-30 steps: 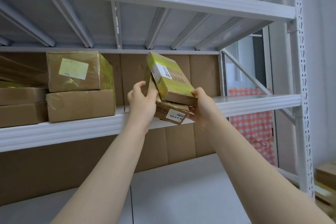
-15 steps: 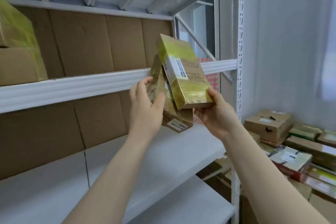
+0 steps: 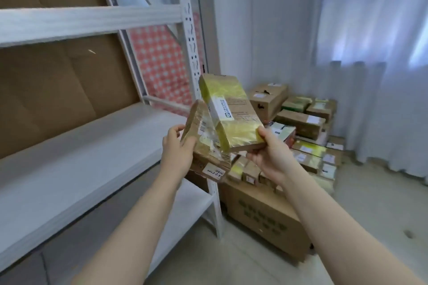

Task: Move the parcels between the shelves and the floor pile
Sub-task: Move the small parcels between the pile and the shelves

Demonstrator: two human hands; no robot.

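Observation:
I hold two small parcels in front of me, off the shelf. My right hand (image 3: 269, 157) grips the near end of a flat box wrapped in yellow tape (image 3: 229, 111) with a white label, tilted up. My left hand (image 3: 177, 150) grips a brown taped parcel (image 3: 203, 146) beneath and left of it, with a white sticker at its lower corner. The two parcels touch. Beyond them a floor pile of parcels (image 3: 305, 127) lies against the curtain.
A white metal shelf rack (image 3: 92, 136) with cardboard backing stands at my left, its upright post (image 3: 190, 37) just behind the parcels. A large brown carton (image 3: 266, 217) sits on the floor below my hands. A pale curtain (image 3: 370, 65) hangs at right; red checked cloth (image 3: 162, 62) shows behind the rack.
I have lifted both parcels off the upper shelf and turned right and downward. The stacked boxes on the shelf have left view; the floor pile has come into view.

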